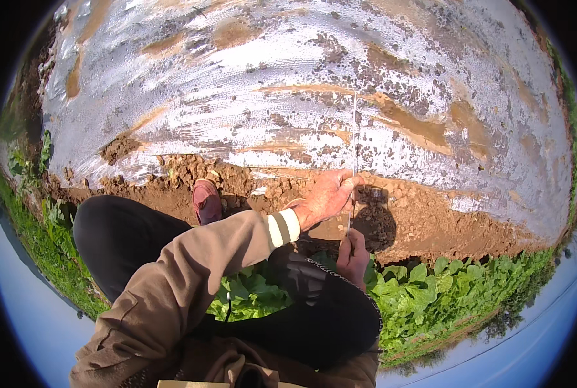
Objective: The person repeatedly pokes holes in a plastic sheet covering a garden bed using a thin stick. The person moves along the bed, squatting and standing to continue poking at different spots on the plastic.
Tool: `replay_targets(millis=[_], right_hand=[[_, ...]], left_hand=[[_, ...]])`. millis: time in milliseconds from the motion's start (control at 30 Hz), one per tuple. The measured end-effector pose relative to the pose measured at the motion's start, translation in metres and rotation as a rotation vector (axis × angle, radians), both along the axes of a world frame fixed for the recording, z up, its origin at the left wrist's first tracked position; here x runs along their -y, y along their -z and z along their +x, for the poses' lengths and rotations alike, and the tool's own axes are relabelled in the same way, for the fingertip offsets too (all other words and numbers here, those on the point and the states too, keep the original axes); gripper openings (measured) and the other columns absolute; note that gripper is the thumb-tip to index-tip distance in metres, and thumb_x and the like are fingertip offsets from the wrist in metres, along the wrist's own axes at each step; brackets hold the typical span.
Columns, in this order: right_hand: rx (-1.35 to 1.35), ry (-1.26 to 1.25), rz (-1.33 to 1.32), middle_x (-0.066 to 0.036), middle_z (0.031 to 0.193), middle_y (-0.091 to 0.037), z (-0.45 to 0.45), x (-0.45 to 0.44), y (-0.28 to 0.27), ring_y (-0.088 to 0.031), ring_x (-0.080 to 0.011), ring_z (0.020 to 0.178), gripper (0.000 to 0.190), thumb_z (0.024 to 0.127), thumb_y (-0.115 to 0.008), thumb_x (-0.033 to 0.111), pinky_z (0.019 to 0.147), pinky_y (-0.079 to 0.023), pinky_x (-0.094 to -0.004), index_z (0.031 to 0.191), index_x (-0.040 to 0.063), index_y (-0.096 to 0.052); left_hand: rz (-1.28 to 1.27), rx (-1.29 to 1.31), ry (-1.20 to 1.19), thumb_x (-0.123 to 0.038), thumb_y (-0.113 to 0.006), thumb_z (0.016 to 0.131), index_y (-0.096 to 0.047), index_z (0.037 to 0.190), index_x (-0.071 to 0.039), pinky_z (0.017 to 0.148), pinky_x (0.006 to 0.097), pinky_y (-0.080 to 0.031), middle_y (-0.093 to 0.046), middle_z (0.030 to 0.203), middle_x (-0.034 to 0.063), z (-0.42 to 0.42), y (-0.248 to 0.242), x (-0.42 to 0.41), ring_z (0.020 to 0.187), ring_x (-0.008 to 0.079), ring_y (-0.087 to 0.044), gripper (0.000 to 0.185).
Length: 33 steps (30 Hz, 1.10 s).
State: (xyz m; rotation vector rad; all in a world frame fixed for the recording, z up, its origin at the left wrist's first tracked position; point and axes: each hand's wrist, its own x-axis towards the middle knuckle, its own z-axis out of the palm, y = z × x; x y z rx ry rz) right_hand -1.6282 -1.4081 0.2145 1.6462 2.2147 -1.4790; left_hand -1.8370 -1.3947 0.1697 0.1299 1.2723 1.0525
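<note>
A thin pale rod or wire stands out over the plastic mulch film, its upper tip bent to the left. My left hand, in a brown sleeve with a striped cuff, grips it between thumb and fingers at the edge of the soil. Below it, my right hand pinches the rod's lower end between thumb and fingers, beside my right knee. Both hands are over the brown soil strip. Whether the rod touches the film at its far end I cannot tell.
Silvery plastic mulch film with mud patches and puddles covers the bed in front. Leafy green plants grow behind and beside my legs. A reddish shoe stands on the soil at the film's edge. My dark-trousered knees are bent close to my hands.
</note>
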Motion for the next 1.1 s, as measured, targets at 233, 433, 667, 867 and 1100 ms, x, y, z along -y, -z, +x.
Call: replay_targets(millis=[233, 433, 667, 867, 1100], right_hand=[[-0.017, 0.204, 0.356, -0.009, 0.076, -0.060, -0.062, -0.064, 0.057, -0.053, -0.0165, 0.059, 0.028, 0.099, -0.056, 0.006, 0.056, -0.044, -0.0291, 0.124, -0.002, -0.065], [0.331, -0.114, 0.717, -0.012, 0.081, -0.065, -0.061, -0.094, 0.060, -0.062, -0.0264, 0.062, 0.033, 0.097, -0.059, 0.007, 0.055, -0.050, -0.0351, 0.129, 0.004, -0.065], [0.477, -0.174, 0.830, -0.012, 0.082, -0.067, -0.055, -0.088, 0.064, -0.063, -0.0271, 0.061, 0.036, 0.095, -0.058, 0.007, 0.054, -0.051, -0.0363, 0.130, 0.008, -0.065], [0.550, -0.201, 0.748, -0.011, 0.087, -0.070, -0.059, -0.089, 0.069, -0.063, -0.0242, 0.056, 0.035, 0.095, -0.058, 0.010, 0.047, -0.049, -0.0359, 0.130, 0.008, -0.065], [0.517, -0.180, 0.758, -0.013, 0.089, -0.068, -0.055, -0.086, 0.081, -0.064, -0.0307, 0.062, 0.036, 0.093, -0.060, 0.009, 0.054, -0.050, -0.0391, 0.129, 0.012, -0.066]], left_hand=[[0.337, -0.580, 0.205, -0.017, -0.056, 0.101, -0.060, 0.120, 0.002, 0.086, 0.0390, -0.051, -0.064, 0.110, 0.0150, 0.002, 0.049, -0.040, 0.104, 0.0284, -0.062, 0.028], [0.401, -1.292, 0.564, -0.013, -0.064, 0.089, -0.055, 0.128, 0.002, 0.109, 0.0435, -0.039, -0.055, 0.129, 0.0168, -0.063, 0.102, -0.055, 0.127, 0.0361, -0.048, 0.043], [0.443, -1.503, 0.846, -0.018, -0.065, 0.086, -0.053, 0.135, 0.000, 0.120, 0.0454, -0.027, -0.041, 0.151, 0.0164, -0.063, 0.128, -0.068, 0.146, 0.0335, -0.030, 0.054], [0.404, -1.552, 0.889, -0.019, -0.065, 0.086, -0.053, 0.135, 0.000, 0.121, 0.0460, -0.023, -0.039, 0.152, 0.0174, -0.055, 0.130, -0.077, 0.147, 0.0339, -0.027, 0.054], [0.374, -1.573, 0.918, -0.021, -0.065, 0.086, -0.052, 0.137, 0.001, 0.122, 0.0465, -0.022, -0.040, 0.152, 0.0166, -0.057, 0.138, -0.086, 0.147, 0.0331, -0.028, 0.057]])
